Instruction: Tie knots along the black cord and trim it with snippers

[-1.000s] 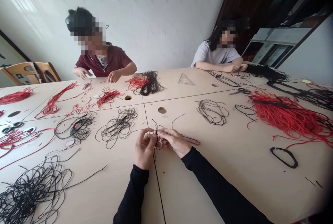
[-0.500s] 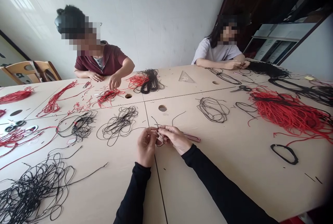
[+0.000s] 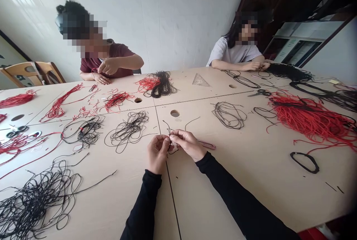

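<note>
Over the seam of the pale table, my left hand [image 3: 158, 153] and my right hand [image 3: 189, 144] meet at the fingertips. Both pinch a thin black cord [image 3: 173, 152], whose loop hangs below my fingers while a loose end sticks up above them. The exact spot where the cord is gripped is too small to make out. Beside my right hand lies a pink-handled tool [image 3: 207, 144], partly hidden by that hand. A thin dark cord end [image 3: 192, 121] curves up from behind my right hand.
Black cord bundles [image 3: 36, 199] lie left, with another bundle [image 3: 129, 130] nearer my hands. At right are a red cord heap [image 3: 309, 117], scissors [image 3: 260, 93] and a black loop [image 3: 304, 162]. A clear set square [image 3: 200, 80] lies farther back. Two people sit opposite, handling cords.
My fingertips stay together on the black cord, with a slight shift of the fingers. The person at the left has raised a hand from the red cord pile toward their chest.
</note>
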A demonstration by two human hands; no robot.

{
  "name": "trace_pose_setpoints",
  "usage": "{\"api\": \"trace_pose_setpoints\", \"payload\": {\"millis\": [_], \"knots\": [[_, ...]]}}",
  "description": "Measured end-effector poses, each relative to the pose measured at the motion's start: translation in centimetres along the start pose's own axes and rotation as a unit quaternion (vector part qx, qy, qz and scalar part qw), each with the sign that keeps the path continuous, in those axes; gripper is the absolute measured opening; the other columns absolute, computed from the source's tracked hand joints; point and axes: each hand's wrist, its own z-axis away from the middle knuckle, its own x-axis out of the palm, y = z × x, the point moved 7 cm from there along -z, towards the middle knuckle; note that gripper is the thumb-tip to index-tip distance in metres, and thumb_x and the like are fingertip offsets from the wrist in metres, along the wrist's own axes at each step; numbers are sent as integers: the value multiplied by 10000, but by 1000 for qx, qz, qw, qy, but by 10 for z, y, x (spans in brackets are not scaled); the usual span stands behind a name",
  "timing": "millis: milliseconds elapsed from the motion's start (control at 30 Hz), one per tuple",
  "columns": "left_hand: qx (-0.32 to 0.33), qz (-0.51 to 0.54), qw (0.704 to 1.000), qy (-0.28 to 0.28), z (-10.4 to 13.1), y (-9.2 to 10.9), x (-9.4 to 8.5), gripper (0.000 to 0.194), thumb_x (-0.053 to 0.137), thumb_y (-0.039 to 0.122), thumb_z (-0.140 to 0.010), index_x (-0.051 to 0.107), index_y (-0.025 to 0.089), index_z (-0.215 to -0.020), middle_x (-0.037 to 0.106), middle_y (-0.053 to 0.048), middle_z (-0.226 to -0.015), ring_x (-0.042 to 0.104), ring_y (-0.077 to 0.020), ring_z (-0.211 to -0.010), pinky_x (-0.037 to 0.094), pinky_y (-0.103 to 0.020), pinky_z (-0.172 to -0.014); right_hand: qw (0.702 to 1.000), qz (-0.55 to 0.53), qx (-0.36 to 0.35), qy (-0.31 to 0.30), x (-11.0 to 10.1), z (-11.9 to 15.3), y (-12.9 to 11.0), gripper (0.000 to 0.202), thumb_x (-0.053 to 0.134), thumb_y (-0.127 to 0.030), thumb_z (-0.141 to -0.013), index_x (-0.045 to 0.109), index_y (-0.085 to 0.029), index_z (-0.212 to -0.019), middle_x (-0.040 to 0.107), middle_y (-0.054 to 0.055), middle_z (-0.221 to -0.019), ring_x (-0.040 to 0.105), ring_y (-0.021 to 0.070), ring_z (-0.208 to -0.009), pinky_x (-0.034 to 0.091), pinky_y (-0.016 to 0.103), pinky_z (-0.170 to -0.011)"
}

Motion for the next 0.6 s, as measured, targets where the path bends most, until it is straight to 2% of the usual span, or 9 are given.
{"api": "trace_pose_setpoints", "payload": {"millis": [133,400,500,600], "knots": [[-2,-6,1000,-4,0,1,0,286,680,381,-741,548,132,-792,598,-6,-629,577,-108,-517,485,-243,-509,1000,25,-11,1,-1,0,-4,276,603,-421,-788,598,-155,-859,525,-17,-675,477,104,-581,379,249,-556],[-13,3,1000,9,0,0,-1,298,648,411,-756,509,149,-779,577,4,-650,578,-111,-529,495,-250,-499,998,66,-24,-8,-2,1,-7,305,537,-440,-838,607,-144,-812,464,-26,-642,387,87,-560,335,242,-549],[-18,22,999,15,-1,0,-2,301,640,416,-764,500,150,-782,576,8,-648,571,-106,-528,509,-261,-517,997,68,-10,-20,-1,1,-5,333,516,-459,-843,618,-142,-841,507,-10,-678,426,99,-579,367,253,-577],[-20,42,999,25,-2,1,-4,308,643,421,-761,495,152,-790,565,17,-634,571,-110,-539,527,-280,-539,996,79,-16,-45,2,0,-6,310,557,-437,-823,621,-143,-896,568,9,-723,513,133,-661,419,284,-680]]}}
